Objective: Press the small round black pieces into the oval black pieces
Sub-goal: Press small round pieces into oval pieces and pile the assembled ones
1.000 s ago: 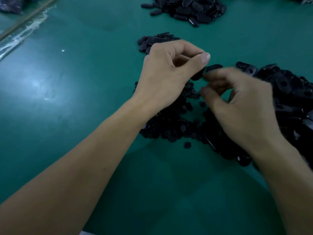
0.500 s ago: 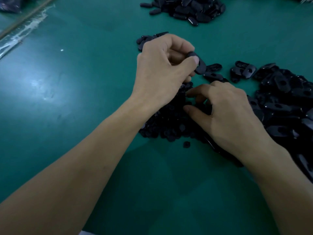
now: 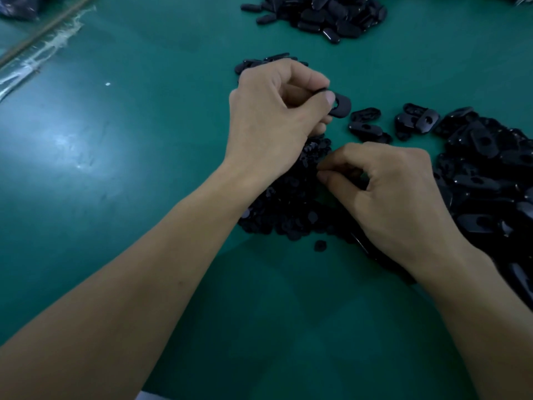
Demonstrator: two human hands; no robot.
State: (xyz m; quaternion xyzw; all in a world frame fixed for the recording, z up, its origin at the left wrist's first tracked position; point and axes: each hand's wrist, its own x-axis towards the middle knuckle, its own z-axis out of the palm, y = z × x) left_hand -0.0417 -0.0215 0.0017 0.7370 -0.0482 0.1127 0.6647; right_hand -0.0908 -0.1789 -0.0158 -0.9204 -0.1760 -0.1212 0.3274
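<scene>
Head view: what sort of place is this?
Likely a small-parts assembly bench in a workshop or factory: green mat, bulk heaps of oval black pieces and small round black pieces, left hand holding one oval piece.

1. Green table mat (image 3: 144,212) covered the whole work surface. It was matte, with faint scuffs at left.
2. A soft patch of light glare (image 3: 69,142) sat on the mat's left side.
3. A small white speck (image 3: 108,84) lay alone on the mat, up and right of the glare.
4. A thin brown strip (image 3: 43,30) ran diagonally across the top-left corner.
5. Crumpled clear plastic film (image 3: 37,57) lay along the strip's near side. Whether it touched the strip or lay just beside it couldn't be told.
6. A dark bundle (image 3: 17,7) sat beyond the strip in the far top-left corner, cut off by the frame. What it was couldn't be told.
7. A white sliver (image 3: 147,396) showed at the bottom edge, too little of it to identify.
</scene>
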